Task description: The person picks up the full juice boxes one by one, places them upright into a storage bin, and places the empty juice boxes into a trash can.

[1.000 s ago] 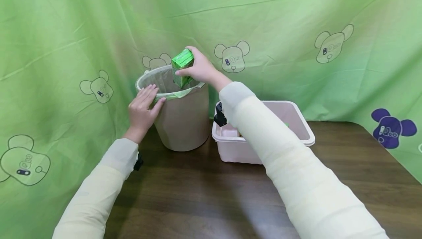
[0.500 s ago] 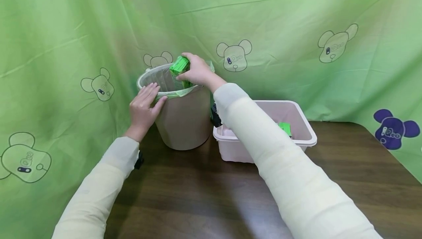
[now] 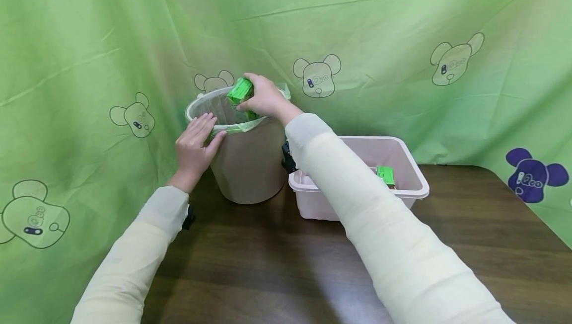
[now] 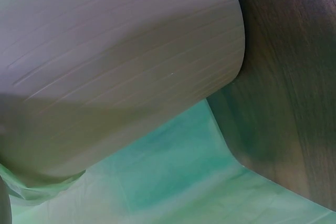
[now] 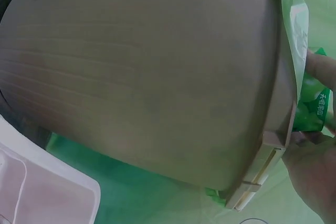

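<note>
In the head view, my right hand [image 3: 267, 98] holds a green juice box [image 3: 240, 90] over the mouth of a trash bin [image 3: 250, 165]. The thumb is on the box's near side and the fingers on its far side; its lower part dips below the rim. In the right wrist view, the juice box [image 5: 313, 106] shows white characters and round green fruit beyond the bin's edge. My left hand [image 3: 194, 142] rests on the bin's near left rim, fingers straight and thumb spread along the outside. A pale green bin liner [image 3: 241, 126] is folded over that rim.
Right of the bin, a pale pink plastic tub [image 3: 319, 204] stands on the dark wooden table [image 3: 259, 274]. Inside it lies another green box [image 3: 385, 175]; my right sleeve covers part of the tub. A green cloth [image 3: 380, 16] with bear heads hangs behind.
My right hand has lowered the juice box slightly and shifted left into the bin's mouth. The green box in the tub has come into sight. My left hand has stayed on the rim.
</note>
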The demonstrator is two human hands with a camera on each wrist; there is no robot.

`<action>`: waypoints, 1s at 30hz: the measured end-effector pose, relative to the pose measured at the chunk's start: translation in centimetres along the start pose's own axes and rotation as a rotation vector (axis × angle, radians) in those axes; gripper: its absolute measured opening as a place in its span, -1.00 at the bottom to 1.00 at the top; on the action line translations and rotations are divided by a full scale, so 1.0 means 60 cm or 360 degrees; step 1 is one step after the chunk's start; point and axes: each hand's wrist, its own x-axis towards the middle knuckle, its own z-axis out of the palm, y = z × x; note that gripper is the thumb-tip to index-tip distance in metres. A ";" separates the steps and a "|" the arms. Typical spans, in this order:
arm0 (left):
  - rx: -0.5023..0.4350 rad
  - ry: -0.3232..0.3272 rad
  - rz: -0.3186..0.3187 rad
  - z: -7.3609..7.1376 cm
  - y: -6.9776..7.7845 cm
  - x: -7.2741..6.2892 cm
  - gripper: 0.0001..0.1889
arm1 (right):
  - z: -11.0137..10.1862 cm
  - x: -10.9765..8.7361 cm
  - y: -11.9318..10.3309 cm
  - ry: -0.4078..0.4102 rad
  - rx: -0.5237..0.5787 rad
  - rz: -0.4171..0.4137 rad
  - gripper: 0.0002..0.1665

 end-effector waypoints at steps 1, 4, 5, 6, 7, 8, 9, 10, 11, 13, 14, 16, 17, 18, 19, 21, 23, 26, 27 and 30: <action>0.0001 -0.0004 -0.0001 0.000 0.000 0.000 -0.64 | 0.001 0.000 0.000 -0.0002 0.0001 -0.0001 0.04; 0.0007 -0.0004 -0.0012 0.000 -0.001 -0.001 -0.64 | 0.004 0.000 -0.002 -0.0013 -0.0006 0.0002 0.04; 0.0008 -0.0003 -0.0013 0.000 -0.002 -0.001 -0.64 | 0.004 0.000 -0.003 -0.0018 -0.0009 0.0003 0.04; 0.0008 -0.0001 -0.0015 0.000 -0.002 -0.001 -0.63 | 0.005 0.000 -0.004 -0.0019 -0.0016 0.0005 0.04; 0.0010 0.0001 -0.0017 0.000 -0.002 -0.001 -0.63 | 0.006 0.001 -0.005 -0.0023 -0.0022 0.0006 0.05; 0.0010 0.0006 -0.0015 0.000 -0.002 -0.001 -0.63 | 0.007 0.001 -0.006 -0.0025 -0.0024 0.0007 0.05; 0.0010 0.0009 -0.0013 0.000 -0.002 -0.001 -0.62 | 0.008 0.002 -0.007 -0.0027 -0.0025 0.0007 0.05; 0.0009 0.0011 -0.0010 -0.001 -0.002 -0.001 -0.62 | 0.010 0.003 -0.007 -0.0029 -0.0026 0.0004 0.05; 0.0007 0.0014 -0.0007 -0.001 -0.001 0.000 -0.62 | 0.011 0.003 -0.008 -0.0031 -0.0025 0.0000 0.06; 0.0006 0.0014 -0.0006 -0.001 -0.001 0.000 -0.62 | 0.013 0.003 -0.009 -0.0045 -0.0012 -0.0007 0.06; 0.0004 0.0012 -0.0005 -0.002 -0.001 0.000 -0.62 | 0.014 0.003 -0.010 -0.0054 -0.0008 -0.0009 0.06; 0.0003 0.0007 -0.0007 -0.002 -0.001 0.001 -0.62 | 0.017 0.002 -0.011 -0.0073 -0.0003 -0.0010 0.06; 0.0003 0.0005 -0.0009 -0.002 -0.001 0.000 -0.62 | 0.018 0.002 -0.012 -0.0082 0.0001 -0.0008 0.06; 0.0004 0.0002 -0.0011 -0.002 -0.001 0.000 -0.62 | 0.018 0.001 -0.012 -0.0090 0.0003 -0.0006 0.06; 0.0004 0.0001 -0.0012 -0.002 -0.001 0.000 -0.61 | 0.019 0.001 -0.012 -0.0095 0.0004 -0.0002 0.06; 0.0008 -0.0002 -0.0015 -0.002 -0.001 0.000 -0.58 | 0.020 0.001 -0.013 -0.0100 0.0002 0.0001 0.05; 0.0009 0.0001 -0.0016 -0.002 -0.001 0.000 -0.56 | 0.020 0.001 -0.013 -0.0100 0.0001 0.0001 0.05; 0.0009 0.0003 -0.0017 -0.002 -0.001 0.000 -0.56 | 0.020 0.001 -0.012 -0.0103 -0.0012 0.0002 0.06; 0.0007 0.0004 -0.0016 -0.002 -0.001 0.000 -0.58 | 0.020 0.001 -0.012 -0.0104 -0.0018 0.0003 0.06; 0.0007 -0.0002 -0.0015 -0.002 0.000 0.001 -0.61 | 0.020 0.001 -0.010 -0.0095 -0.0045 0.0010 0.05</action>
